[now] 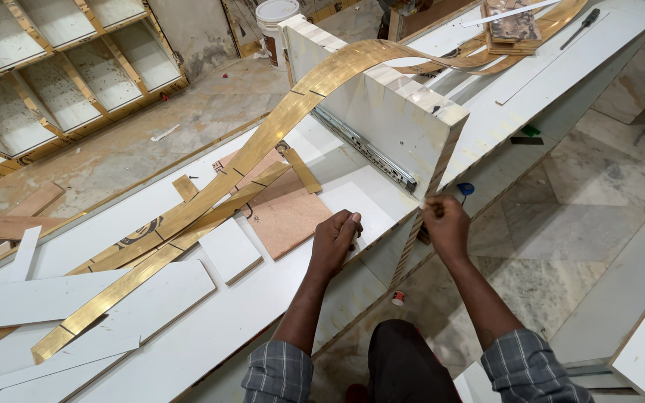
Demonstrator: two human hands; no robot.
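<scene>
A workshop with a marble-patterned floor, a shelf carcass [54,82] lying at the far left, and a long white worktop [210,336] running diagonally through the room. Standing on edge at the worktop's near edge is a white drawer box [382,112] with a metal slide rail [367,145] on its side. Its top edge and most of its front edge show bare ply core, so I judge the edging barely begun. A long gold edge-band strip [210,194] arches over the box and lies along the worktop among white offcuts and a brown board [289,216]. The right hand [446,224] pinches a narrow band [410,246] at the box's lower front corner; the band hangs off the edge toward the floor. The left hand [335,240], fingers curled, presses on the worktop's near edge. A white bucket [274,26] stands on the floor beyond; its contents cannot be seen
</scene>
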